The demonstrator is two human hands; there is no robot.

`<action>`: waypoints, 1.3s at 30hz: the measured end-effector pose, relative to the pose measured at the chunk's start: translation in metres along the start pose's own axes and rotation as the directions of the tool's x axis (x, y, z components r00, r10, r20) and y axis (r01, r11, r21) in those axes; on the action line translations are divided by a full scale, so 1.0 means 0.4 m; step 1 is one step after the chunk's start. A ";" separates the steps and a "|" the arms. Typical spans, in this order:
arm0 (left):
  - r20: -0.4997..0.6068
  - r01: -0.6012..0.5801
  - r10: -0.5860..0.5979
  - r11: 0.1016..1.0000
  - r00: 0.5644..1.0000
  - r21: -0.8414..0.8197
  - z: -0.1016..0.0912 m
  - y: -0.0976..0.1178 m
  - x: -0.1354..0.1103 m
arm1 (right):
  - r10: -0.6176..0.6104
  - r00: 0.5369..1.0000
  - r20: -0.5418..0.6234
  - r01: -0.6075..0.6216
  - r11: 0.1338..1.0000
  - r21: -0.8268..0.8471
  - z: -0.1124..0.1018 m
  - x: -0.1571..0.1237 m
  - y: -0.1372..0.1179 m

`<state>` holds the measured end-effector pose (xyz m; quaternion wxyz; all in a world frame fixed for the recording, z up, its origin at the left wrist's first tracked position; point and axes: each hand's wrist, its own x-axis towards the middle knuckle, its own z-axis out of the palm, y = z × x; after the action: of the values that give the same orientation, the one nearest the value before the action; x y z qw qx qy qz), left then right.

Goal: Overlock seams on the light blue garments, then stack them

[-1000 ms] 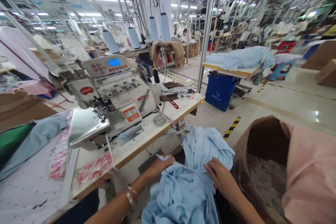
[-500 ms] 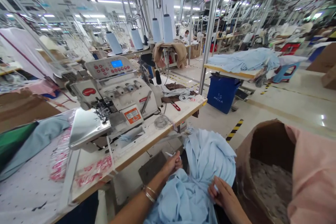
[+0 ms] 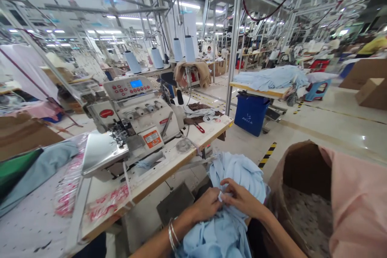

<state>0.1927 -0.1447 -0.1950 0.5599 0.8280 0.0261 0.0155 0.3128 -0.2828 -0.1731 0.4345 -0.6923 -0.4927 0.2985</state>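
Note:
A bundle of light blue fabric (image 3: 238,171) lies low in front of me, gathered at its middle. My left hand (image 3: 209,202) is closed over the gather, with a pale cloth strip (image 3: 220,196) between its fingertips. Beside it, the thumb and bent fingers of my right hand (image 3: 238,197) pinch at the same strip, and the two hands almost touch. The gathered part under my hands is mostly hidden.
An overlock sewing machine (image 3: 139,117) stands on the worktable (image 3: 178,165) at left, with red-handled snips (image 3: 199,128). At right is a large brown container (image 3: 279,185) with pink fabric (image 3: 356,193) over its edge. A blue bin (image 3: 250,113) stands farther back.
My hands have come together at the bundle's gather; the left moved right and the right moved up and left. The camera view has shifted slightly.

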 end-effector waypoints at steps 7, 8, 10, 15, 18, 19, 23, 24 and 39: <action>-0.065 0.123 -0.134 0.981 0.989 -0.152 0.001 -0.016 -0.024 | 0.077 0.995 -0.069 -0.086 0.986 -0.141 -0.006 -0.038 0.010; -0.072 0.147 -0.160 0.976 0.984 -0.161 0.001 -0.017 -0.023 | 0.099 0.989 -0.112 -0.117 0.981 -0.158 0.012 -0.048 0.009; -0.077 0.192 -0.204 0.971 0.976 -0.144 -0.003 -0.023 -0.018 | 0.143 0.972 -0.186 -0.177 0.967 -0.182 0.053 -0.071 0.007; -0.043 0.230 -0.228 0.972 0.973 0.037 -0.018 -0.035 -0.004 | 0.140 0.963 -0.230 -0.195 0.951 -0.238 0.117 -0.110 0.005; -0.016 0.151 -0.151 0.962 0.988 0.227 -0.021 -0.025 0.001 | 0.076 0.977 -0.200 -0.126 0.960 -0.252 0.112 -0.099 0.015; -0.006 0.106 -0.109 0.948 0.994 0.300 -0.019 -0.019 0.002 | 0.059 0.982 -0.182 -0.103 0.965 -0.243 0.106 -0.090 0.021; 0.060 -0.085 0.061 0.810 0.996 0.580 -0.002 -0.012 0.009 | 0.050 0.994 -0.102 -0.065 0.987 -0.150 0.081 -0.055 0.056; 0.078 -0.118 0.089 0.764 0.993 0.634 0.003 -0.015 0.011 | 0.058 0.994 -0.094 -0.070 0.989 -0.128 0.075 -0.047 0.065; -0.057 -0.036 0.190 0.455 0.980 0.890 0.013 -0.082 -0.014 | 0.044 0.999 0.027 -0.035 0.957 -0.287 0.028 -0.003 0.059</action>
<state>0.1864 -0.1375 -0.2274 0.0439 0.9940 0.0166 0.0984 0.3131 -0.2836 -0.1993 0.3156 -0.7526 -0.5238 0.2440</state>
